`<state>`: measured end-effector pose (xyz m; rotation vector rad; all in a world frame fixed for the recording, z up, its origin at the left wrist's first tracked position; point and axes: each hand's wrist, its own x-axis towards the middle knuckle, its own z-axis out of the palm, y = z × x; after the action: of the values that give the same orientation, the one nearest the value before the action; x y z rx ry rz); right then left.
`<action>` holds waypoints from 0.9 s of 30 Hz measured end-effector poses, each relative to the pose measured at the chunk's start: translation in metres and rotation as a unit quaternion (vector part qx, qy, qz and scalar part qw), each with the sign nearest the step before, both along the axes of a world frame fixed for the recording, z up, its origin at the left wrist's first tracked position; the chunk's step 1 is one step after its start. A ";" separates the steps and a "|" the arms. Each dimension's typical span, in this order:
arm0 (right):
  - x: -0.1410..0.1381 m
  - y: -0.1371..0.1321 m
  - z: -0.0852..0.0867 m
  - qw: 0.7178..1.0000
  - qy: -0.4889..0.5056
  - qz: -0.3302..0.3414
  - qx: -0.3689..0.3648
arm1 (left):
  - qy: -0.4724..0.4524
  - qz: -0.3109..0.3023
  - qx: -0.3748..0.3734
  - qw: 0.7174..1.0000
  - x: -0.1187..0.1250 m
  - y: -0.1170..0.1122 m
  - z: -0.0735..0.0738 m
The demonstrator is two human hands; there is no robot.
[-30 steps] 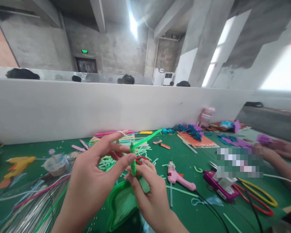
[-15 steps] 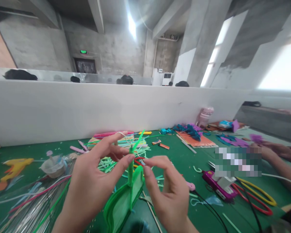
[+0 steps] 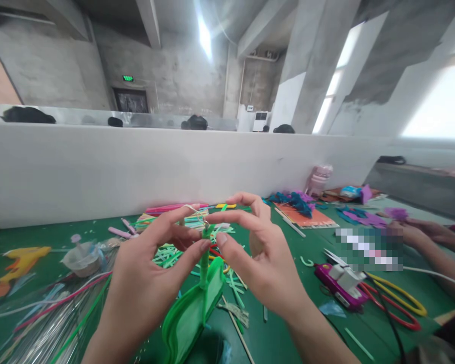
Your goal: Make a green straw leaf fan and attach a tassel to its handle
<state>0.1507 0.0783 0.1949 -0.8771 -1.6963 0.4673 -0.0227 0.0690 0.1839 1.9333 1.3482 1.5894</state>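
Observation:
My left hand (image 3: 151, 283) pinches the top of a green stem (image 3: 205, 258) between thumb and forefinger. A green leaf shape (image 3: 191, 316) hangs from that stem below my hands. My right hand (image 3: 263, 255) is raised beside it, its thumb and forefinger pinched on the stem's upper tip, where a thin pale wire (image 3: 195, 211) loops out. Both hands hover above the green table (image 3: 288, 323).
Cut green strips (image 3: 170, 253) litter the table behind my hands. A yellow glue gun (image 3: 23, 255) and a small cup (image 3: 81, 258) lie left; a purple glue gun (image 3: 339, 280) with red and yellow loops lies right. Another person's arms (image 3: 432, 242) work at far right.
My right hand rose from low on the stem to its top tip. The long green strip that stuck out to the upper right is now folded in at the tip.

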 end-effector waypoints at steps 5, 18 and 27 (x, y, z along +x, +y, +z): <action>0.016 0.014 0.022 0.988 -0.099 0.090 -0.083 | 0.005 -0.005 0.005 1.000 0.000 0.001 -0.001; 0.024 0.052 0.065 0.933 -0.187 0.255 -0.172 | 0.003 -0.011 -0.001 1.000 0.001 -0.001 0.000; 0.018 0.064 0.063 0.903 -0.183 0.336 -0.197 | -0.008 -0.007 -0.004 1.000 0.002 0.000 -0.001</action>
<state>0.1689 0.1423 0.2578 -0.6594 -2.2976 1.2070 -0.0212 0.0686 0.1828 1.9169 1.3294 1.5859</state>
